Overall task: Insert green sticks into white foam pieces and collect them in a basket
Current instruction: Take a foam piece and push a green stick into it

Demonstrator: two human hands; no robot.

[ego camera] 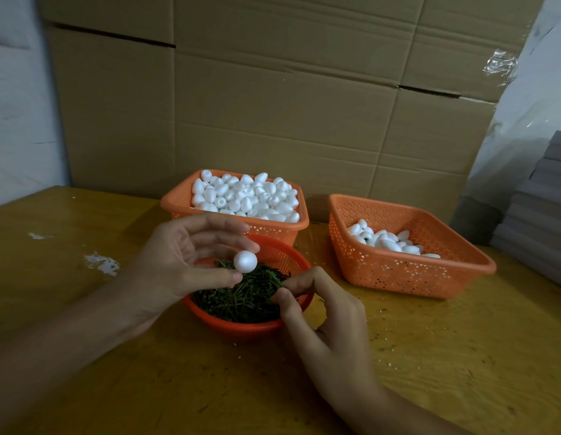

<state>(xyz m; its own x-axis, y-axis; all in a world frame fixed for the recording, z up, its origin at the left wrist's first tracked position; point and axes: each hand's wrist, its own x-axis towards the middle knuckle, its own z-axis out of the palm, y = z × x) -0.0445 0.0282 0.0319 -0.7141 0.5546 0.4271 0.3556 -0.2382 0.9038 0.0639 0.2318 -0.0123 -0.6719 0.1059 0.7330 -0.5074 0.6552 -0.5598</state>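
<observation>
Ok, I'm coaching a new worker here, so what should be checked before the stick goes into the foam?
1. Foam ball pinched in left hand: ok.
2. Right hand holding one stick from the green sticks: cannot tell, fingertips are in the pile.
3. Ball's hole turned toward the right hand: cannot tell.
4. Sticks left in the round red basket: ok.
5. Room in the right orange basket: ok, only partly filled.
</observation>
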